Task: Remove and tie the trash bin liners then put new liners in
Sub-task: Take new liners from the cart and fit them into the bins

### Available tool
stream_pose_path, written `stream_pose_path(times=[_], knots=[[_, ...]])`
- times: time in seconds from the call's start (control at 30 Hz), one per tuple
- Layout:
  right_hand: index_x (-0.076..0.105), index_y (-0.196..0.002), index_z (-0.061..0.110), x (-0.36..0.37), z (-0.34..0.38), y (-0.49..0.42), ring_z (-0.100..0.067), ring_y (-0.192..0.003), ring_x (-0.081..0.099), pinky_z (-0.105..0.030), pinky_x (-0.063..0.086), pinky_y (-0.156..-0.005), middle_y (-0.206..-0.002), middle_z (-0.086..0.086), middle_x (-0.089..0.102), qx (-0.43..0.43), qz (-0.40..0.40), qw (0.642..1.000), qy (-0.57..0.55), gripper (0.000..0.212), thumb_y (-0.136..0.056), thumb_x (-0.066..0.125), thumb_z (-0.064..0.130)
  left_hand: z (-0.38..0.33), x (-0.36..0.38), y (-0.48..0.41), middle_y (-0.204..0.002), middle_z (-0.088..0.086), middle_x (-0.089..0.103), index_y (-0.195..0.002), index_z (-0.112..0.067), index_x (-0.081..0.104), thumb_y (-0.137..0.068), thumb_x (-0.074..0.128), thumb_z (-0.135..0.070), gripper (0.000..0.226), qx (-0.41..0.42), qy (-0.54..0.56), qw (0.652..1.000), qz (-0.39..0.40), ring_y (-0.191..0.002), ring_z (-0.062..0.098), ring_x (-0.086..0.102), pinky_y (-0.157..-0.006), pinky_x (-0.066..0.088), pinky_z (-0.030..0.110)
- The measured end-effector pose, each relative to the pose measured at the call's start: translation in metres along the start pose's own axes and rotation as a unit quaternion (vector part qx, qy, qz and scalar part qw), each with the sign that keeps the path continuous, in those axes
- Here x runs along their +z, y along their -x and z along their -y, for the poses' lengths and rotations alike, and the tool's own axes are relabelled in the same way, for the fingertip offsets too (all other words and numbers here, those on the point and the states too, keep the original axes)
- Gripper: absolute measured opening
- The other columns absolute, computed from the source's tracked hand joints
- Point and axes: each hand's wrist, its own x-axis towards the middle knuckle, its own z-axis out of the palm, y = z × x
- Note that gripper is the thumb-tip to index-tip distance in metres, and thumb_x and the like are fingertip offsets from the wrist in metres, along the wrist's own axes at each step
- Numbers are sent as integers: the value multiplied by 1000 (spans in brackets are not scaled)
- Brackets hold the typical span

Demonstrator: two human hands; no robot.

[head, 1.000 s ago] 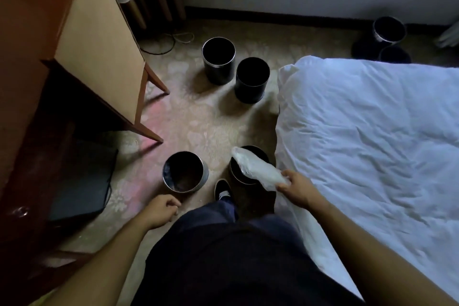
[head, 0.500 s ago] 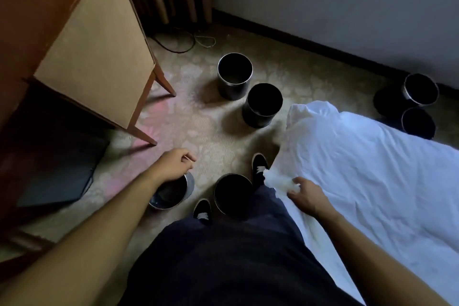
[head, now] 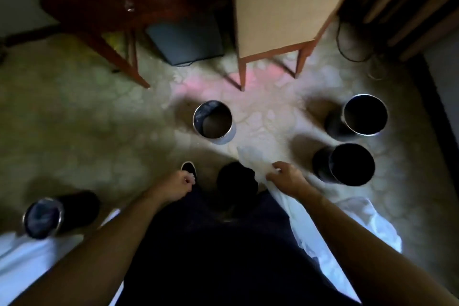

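Observation:
My right hand [head: 285, 177] grips a pale, translucent liner [head: 249, 160] that sticks out to the upper left over a dark bin [head: 236, 179] by my feet. My left hand [head: 178, 185] hangs with loosely curled fingers and holds nothing. A silver-rimmed bin [head: 213, 122] stands on the carpet ahead and looks unlined. Two more dark bins [head: 365, 114] [head: 347, 165] stand at the right. Another bin [head: 44, 216], with something dark and crumpled inside, sits at the lower left, blurred.
White bedding [head: 360, 221] lies under my right arm, and more of it [head: 22, 256] shows at the lower left. A wooden desk [head: 119, 7] and a tan panel on legs [head: 280, 7] stand ahead, a dark flat box [head: 186, 40] between them. A cable [head: 347, 49] trails at the right.
The view has swung round to face the desk. My left hand has let go of the silver-rimmed bin and dropped back. My right hand has come off the bed holding the liner.

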Motion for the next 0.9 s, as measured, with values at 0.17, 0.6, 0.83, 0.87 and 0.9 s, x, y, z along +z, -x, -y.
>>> stream_pose_path(times=[0.17,0.6,0.83,0.87,0.9], knots=[[56,-141,13,47,17,-33,-32,-126,54,-33,42,-102,-141,-13,55,-2,62,997,56,54,-92,70,31,67,38,9,-95,10,72,-98,-19,69,-96,57,-10,15,-31,79,996,-21,-89,29,69,-74,50,30],[69,-107,-1,185,-73,-152,-19,-62,63,-19,48,-49,-100,-17,68,90,49,990,-95,19,-92,68,10,165,138,-124,-102,-11,71,-105,-34,67,-98,51,-23,21,61,152,985,-49,-90,7,70,-86,55,33],[64,-111,1,224,-131,-184,-19,-65,74,-26,57,-55,-80,-10,77,60,200,943,-258,31,-105,42,22,194,227,-171,-102,0,71,-100,-29,65,-96,57,-16,16,128,95,984,-75,-91,17,68,-76,51,27],[63,-113,0,229,-136,-187,-21,-67,74,-27,58,-57,-81,-12,77,55,204,940,-268,32,-105,42,22,192,233,-173,-100,-1,70,-102,-30,66,-96,58,-18,15,147,75,983,-79,-90,15,68,-74,49,26],[63,-115,-1,233,-139,-189,-23,-68,74,-29,58,-57,-82,-14,76,51,207,938,-274,33,-105,43,22,187,237,-174,-100,-1,70,-104,-29,66,-97,58,-19,14,165,82,980,-80,-87,13,68,-70,48,24]])
